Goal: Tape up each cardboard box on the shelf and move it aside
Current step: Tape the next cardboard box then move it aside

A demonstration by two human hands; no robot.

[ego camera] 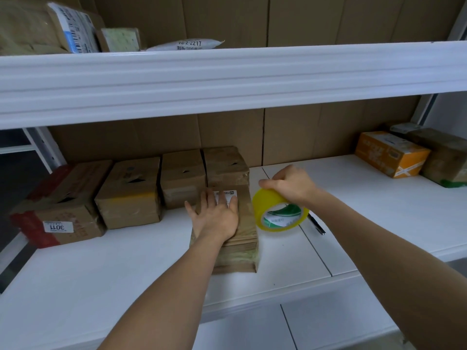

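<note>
On a white shelf (126, 274), the left hand (217, 218) lies flat, fingers straight and slightly spread, on a taped cardboard box (237, 238). Just right of it, the right hand (290, 185) curls its fingers around a yellow tape roll (278, 213). Behind stands a row of four boxes (131, 190).

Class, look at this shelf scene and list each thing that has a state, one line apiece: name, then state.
Left hand: flat, fingers straight, pressing on the front box.
Right hand: curled round the tape roll, holding it above the shelf.
Tape roll: yellow, lifted, tilted.
Front box: flaps shut, lying flat, pulled forward of the row.
Row of boxes: closed, set side by side.
Orange box: closed, standing apart at right.
</note>
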